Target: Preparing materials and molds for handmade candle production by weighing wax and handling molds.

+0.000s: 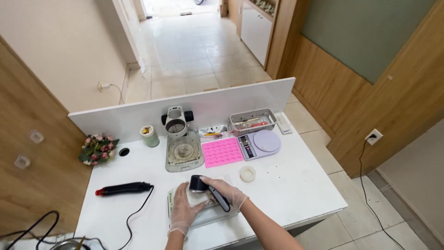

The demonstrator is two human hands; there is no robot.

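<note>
Black handheld device (209, 190) clamped in right hand (226, 192); left hand (185, 210) spread flat on clear plastic packet (203, 215).

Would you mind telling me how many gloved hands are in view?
2: the left hand rests on the clear tray at the table's near edge; the right hand holds a black tool just above it. No others show.
</note>
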